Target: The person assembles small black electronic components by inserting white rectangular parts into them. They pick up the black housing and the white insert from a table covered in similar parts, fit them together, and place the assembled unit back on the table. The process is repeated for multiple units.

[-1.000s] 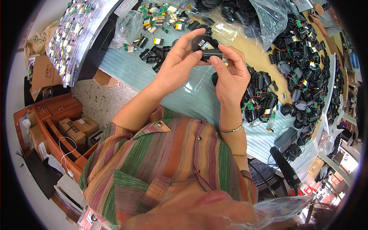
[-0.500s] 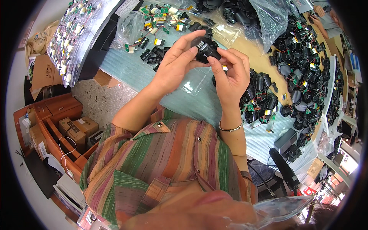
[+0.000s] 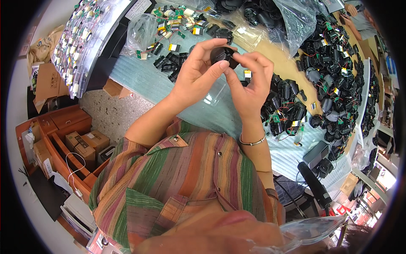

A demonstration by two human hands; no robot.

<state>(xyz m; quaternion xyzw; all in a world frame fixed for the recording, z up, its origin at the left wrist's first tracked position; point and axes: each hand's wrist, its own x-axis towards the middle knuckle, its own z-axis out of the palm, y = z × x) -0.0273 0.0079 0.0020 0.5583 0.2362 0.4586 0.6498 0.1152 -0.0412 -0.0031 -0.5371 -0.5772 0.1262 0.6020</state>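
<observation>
The left hand [image 3: 194,78] grips a black, rounded, smooth-looking plastic shell [image 3: 223,55] between thumb and fingers; the right hand [image 3: 252,80] pinches its right rim, above the desk [image 3: 277,61], in from the near edge. That curve could slip if either pinch loosens, and uneven pressure might skew it. Toward the desk's right edge, hard black casings [image 3: 299,112] tangle with thin red wires; pale blue-green sheeting [image 3: 144,78] looks soft, finely textured.

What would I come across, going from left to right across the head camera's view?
Brown cardboard box → clear plastic bag → left hand → round black casing → right hand → large heap of black parts.
</observation>
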